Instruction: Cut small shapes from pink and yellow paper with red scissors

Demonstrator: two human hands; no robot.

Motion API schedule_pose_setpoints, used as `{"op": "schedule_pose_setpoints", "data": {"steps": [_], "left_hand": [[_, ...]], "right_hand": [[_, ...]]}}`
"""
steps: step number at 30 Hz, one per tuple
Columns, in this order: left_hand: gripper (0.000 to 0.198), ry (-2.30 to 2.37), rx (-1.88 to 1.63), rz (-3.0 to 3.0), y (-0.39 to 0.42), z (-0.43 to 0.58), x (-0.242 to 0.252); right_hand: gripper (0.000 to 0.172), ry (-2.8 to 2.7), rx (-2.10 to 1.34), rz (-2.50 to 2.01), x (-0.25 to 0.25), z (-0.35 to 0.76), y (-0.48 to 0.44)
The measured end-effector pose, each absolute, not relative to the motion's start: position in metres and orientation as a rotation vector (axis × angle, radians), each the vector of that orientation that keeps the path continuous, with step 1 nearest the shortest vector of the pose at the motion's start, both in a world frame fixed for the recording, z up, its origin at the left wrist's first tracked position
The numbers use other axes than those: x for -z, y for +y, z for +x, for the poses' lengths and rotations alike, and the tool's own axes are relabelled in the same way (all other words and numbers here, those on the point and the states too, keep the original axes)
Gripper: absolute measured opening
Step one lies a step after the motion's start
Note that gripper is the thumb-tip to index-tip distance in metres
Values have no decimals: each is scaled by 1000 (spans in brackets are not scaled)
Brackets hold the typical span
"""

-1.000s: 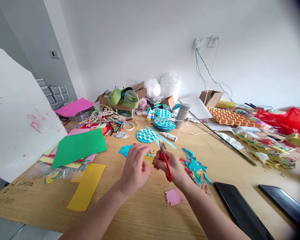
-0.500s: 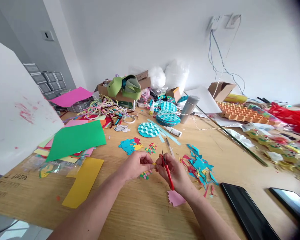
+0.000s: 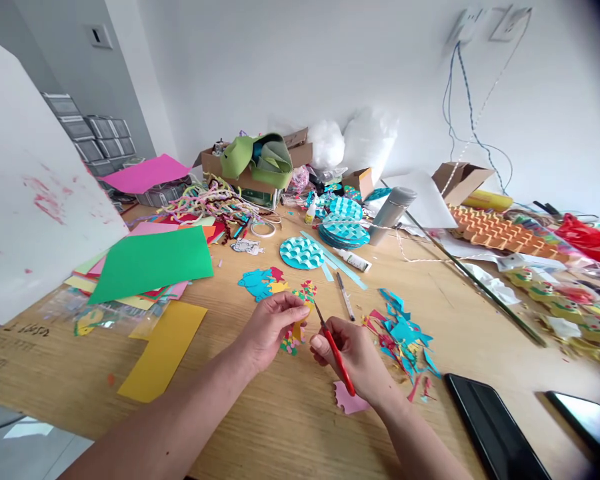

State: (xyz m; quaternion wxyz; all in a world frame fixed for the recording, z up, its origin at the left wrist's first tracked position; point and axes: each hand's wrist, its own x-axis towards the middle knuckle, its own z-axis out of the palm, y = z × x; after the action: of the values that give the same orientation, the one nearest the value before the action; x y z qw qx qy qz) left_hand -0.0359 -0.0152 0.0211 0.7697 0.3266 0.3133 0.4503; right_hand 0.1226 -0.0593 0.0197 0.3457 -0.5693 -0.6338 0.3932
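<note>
My left hand point(image 3: 267, 333) pinches a small piece of yellow paper point(image 3: 299, 330) between thumb and fingers. Red-handled scissors point(image 3: 336, 350) are in my right hand point(image 3: 359, 353), their tips pointing up and left beside the left fingertips. The blades look closed or nearly so. Under the left fingers lies a small heap of colourful paper dots point(image 3: 289, 343), partly hidden. Blue fish-shaped paper cutouts point(image 3: 255, 285) sit just beyond that hand. A pink paper scrap point(image 3: 349, 399) with a scalloped edge lies below my right wrist.
Blue and red paper offcuts point(image 3: 405, 333) lie to the right, near a black phone point(image 3: 495, 423). A pen point(image 3: 345, 297), a teal wavy disc point(image 3: 301, 253) and a glue tube point(image 3: 355, 260) are farther back. Green paper point(image 3: 153, 263) and yellow paper point(image 3: 165, 350) lie left.
My hands, which met at a small yellow piece, have come apart. The yellow paper now shows below my left fingers, and the scissors point more to the left. The view has shifted slightly.
</note>
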Motion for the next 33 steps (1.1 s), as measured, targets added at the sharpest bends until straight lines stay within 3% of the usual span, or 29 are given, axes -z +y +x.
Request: {"op": "schedule_pose_setpoints", "data": {"steps": [13, 33], "left_hand": [[23, 730, -967, 848, -18, -34, -16], [23, 784, -1018, 877, -17, -32, -10]], "right_hand": [[50, -1355, -1550, -1335, -19, 123, -56], [51, -1431, -1531, -1321, -12, 123, -57]]}}
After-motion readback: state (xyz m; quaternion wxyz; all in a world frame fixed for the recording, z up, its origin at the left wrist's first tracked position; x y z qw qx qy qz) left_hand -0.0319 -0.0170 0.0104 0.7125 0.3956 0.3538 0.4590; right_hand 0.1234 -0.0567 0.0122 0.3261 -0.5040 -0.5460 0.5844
